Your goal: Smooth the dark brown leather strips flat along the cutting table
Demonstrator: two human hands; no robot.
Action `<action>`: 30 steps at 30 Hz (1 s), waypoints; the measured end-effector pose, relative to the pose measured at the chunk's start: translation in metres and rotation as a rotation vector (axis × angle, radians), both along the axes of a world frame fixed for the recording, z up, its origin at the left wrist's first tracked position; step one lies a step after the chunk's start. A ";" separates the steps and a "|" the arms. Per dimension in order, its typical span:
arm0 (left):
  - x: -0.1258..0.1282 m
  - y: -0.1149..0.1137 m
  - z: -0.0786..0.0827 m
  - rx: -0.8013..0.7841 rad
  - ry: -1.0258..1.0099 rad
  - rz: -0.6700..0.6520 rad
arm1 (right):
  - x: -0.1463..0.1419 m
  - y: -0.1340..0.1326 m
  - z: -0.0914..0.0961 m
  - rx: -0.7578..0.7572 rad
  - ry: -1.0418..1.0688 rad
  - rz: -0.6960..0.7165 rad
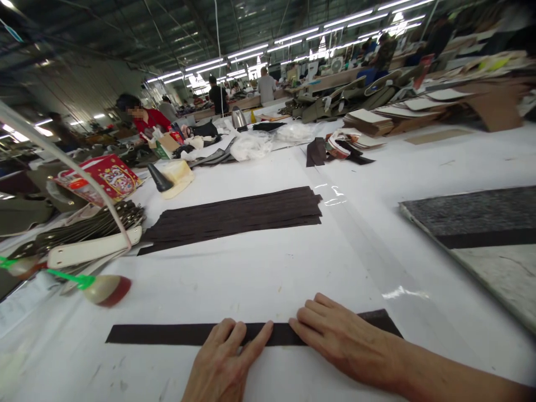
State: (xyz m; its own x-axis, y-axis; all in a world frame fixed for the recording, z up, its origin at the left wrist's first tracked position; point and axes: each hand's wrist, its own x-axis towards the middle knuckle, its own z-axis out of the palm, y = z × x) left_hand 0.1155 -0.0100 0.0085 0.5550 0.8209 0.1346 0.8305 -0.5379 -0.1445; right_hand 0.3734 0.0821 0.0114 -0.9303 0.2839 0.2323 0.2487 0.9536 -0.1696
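A long dark brown strip (167,333) lies flat on the white table near its front edge. My left hand (224,363) rests on the strip's middle with its fingers stretched flat. My right hand (343,340) lies flat on the strip just to the right, fingers together and extended, covering part of it. Both hands press on the strip and hold nothing. Farther back, a stack of similar dark strips (234,216) lies spread in a row.
A grey board (473,215) with a dark strip on it sits at the right. At the left lie a cream strap (90,250), metal pieces, a rounded tool with green tape (104,289) and a red box (106,176). People work at tables behind.
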 end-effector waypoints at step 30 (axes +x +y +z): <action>0.016 0.029 -0.002 -0.027 -0.054 -0.223 | 0.056 0.001 0.010 0.086 -0.028 -0.048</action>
